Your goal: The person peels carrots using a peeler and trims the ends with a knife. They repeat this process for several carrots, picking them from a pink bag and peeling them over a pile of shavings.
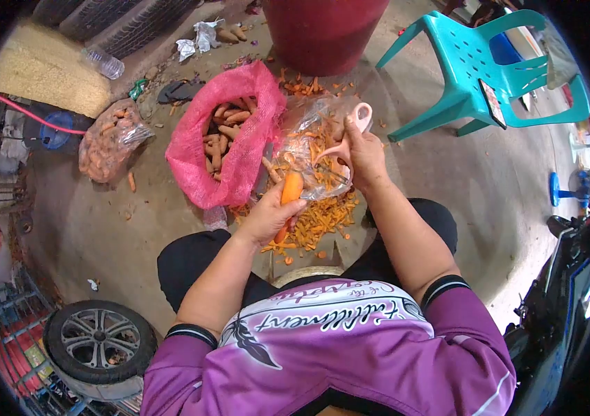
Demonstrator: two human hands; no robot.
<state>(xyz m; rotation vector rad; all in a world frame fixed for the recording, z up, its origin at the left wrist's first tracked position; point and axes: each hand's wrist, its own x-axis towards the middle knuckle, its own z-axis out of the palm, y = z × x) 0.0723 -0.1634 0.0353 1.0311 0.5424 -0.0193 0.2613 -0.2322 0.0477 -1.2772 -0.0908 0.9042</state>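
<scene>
My left hand [271, 215] is closed around a bright orange, peeled carrot [292, 187], which points up and away from me. In my right hand [366, 156] is a pale pink Y-shaped peeler [340, 150], its forked head turned toward the carrot but apart from it. Beneath both hands lies a heap of orange peelings [323, 222] on the floor. A clear plastic bag [316, 128] with orange pieces in or under it sits just beyond. Left of it, an open pink woven sack [187, 145] holds many unpeeled carrots [222, 142].
A tied clear bag of carrots [111, 142] stands at left, with one loose carrot [131, 182] beside it. Beyond the peelings is a big red tub [326, 35]. A teal plastic chair [458, 76] carries a phone [492, 104]. A wheel [101, 342] lies lower left; a motorcycle [551, 298] stands right.
</scene>
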